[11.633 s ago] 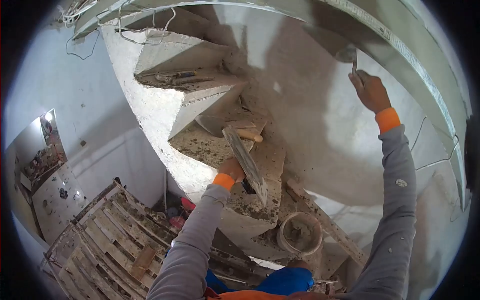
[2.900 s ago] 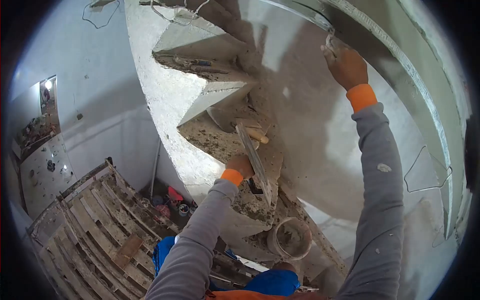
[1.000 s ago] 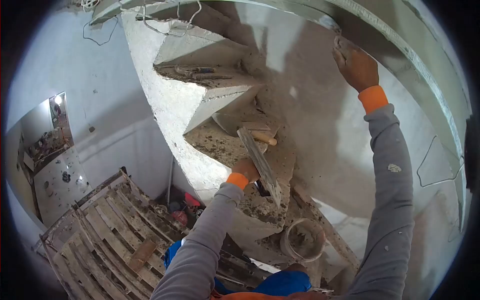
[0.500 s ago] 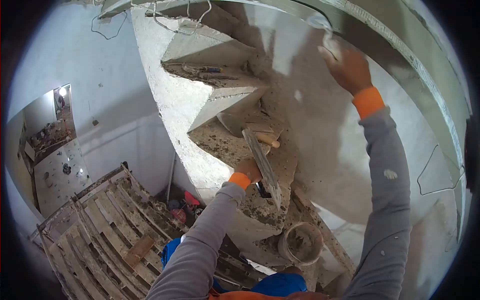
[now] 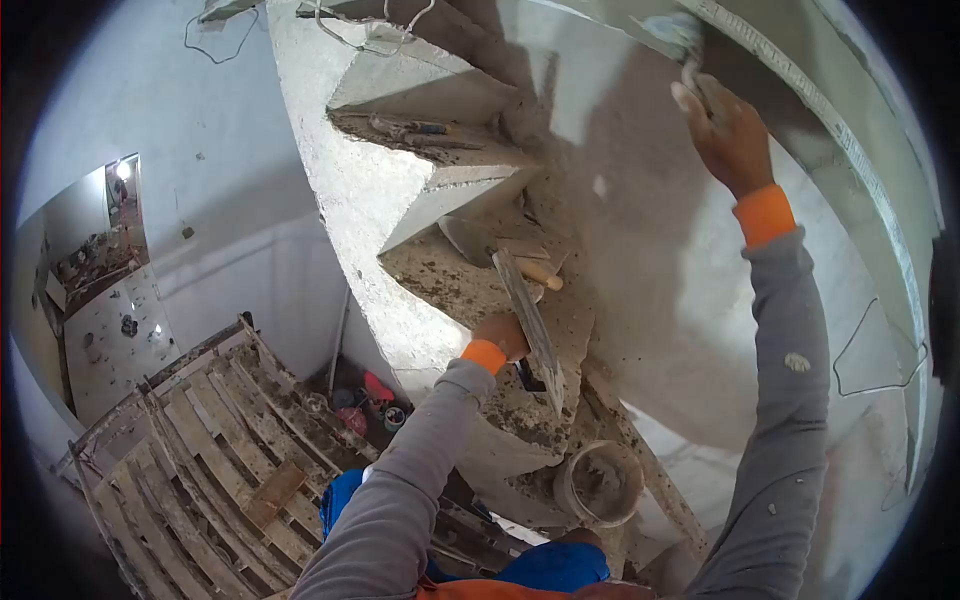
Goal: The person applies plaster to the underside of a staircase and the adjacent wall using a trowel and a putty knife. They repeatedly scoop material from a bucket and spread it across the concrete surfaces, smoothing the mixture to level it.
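Observation:
My right hand (image 5: 728, 140) is closed around the handle of a trowel (image 5: 676, 32), raised at the upper right. The trowel's blade is against the curved grey band along the top of the plastered wall (image 5: 650, 240). Lower down, over a concrete step, my left hand (image 5: 501, 337) grips a plastering float (image 5: 532, 335) by its black handle. The float is tipped nearly on edge, its long board to the right of my fingers. Just behind it, a tool with a wooden handle (image 5: 541, 276) lies on the step (image 5: 430, 275).
Rough concrete stairs (image 5: 350, 190) rise at the centre, with dirty hand tools (image 5: 425, 128) on a higher step. A mortar-stained bucket (image 5: 640, 485) stands below the float. Slatted wooden scaffolding (image 5: 190, 450) fills the lower left. A looped wire (image 5: 838, 370) hangs on the right wall.
My right hand and the trowel have moved right along the upper wall, the blade now nearer the ridged strip. My left hand keeps the float in nearly the same place.

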